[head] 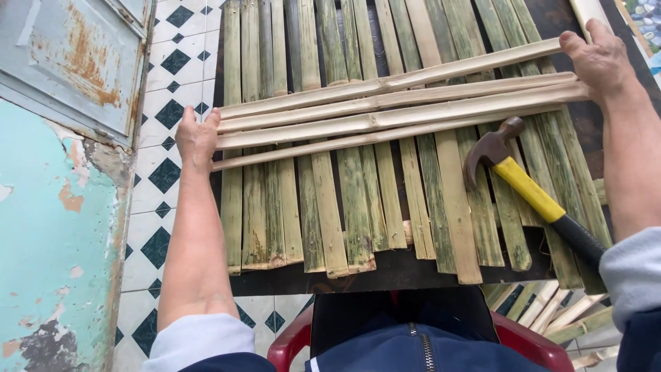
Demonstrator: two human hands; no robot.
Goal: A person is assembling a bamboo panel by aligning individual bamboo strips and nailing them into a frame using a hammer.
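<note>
Across green slats (358,207), both hands' fingers (206,124) seemingly press pale strips (392,110).

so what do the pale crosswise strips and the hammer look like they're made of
Pale strips: apparently split bamboo, raw and matte, with node ridges and fibrous grain. Hammer: dark, rusty-looking metal claw head; the yellow shaft with black grip looks like fibreglass or plastic with rubber, not certain.

The green bamboo slats (358,207) run out past the top edge, so their far ends cannot be seen. The hammer (530,189) loses the end of its black grip behind the grey sleeve (630,272). More pale strips (551,313) lie half hidden below the dark table (399,275) (their number cannot be told). The red chair (292,344) is mostly covered.
</note>
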